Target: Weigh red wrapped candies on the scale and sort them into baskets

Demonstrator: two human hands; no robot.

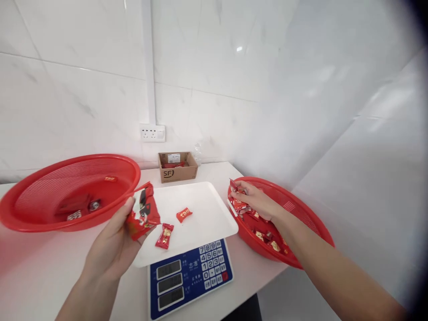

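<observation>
1. Worktop [217, 171]: white, its back edge against the wall; it carries everything else.
2. Left basket [40, 196]: red, towards the back edge at the left, with a few packets lying in it.
3. Right basket [307, 218]: red, over the right edge and reaching past it (what bears its outer side is hidden), with more packets inside.
4. Scale [194, 278]: blue panel towards the front edge, white tray [207, 209] behind it, between the baskets.
5. Box [180, 174]: cardboard, near the back edge, red items inside.
6. Left hand [110, 243]: over the tray's left edge, thumb and fingers closed around the pack; some fingertips are hidden behind it.
7. Right hand [256, 200]: at the right basket's left rim, fingers curled over a bunch [237, 203] of red packets, pinching it; the undersides cannot be seen. The step in hand looks like picking packets from this basket; the next move seems to call for a firm pinch and a lift clear of the rim.
8. Pack [145, 211]: red, in the left hand, held above the tray's left edge.
9. Lower packet [164, 236] and upper packet [183, 214]: lying apart on the tray, the lower one nearer its front edge.
</observation>
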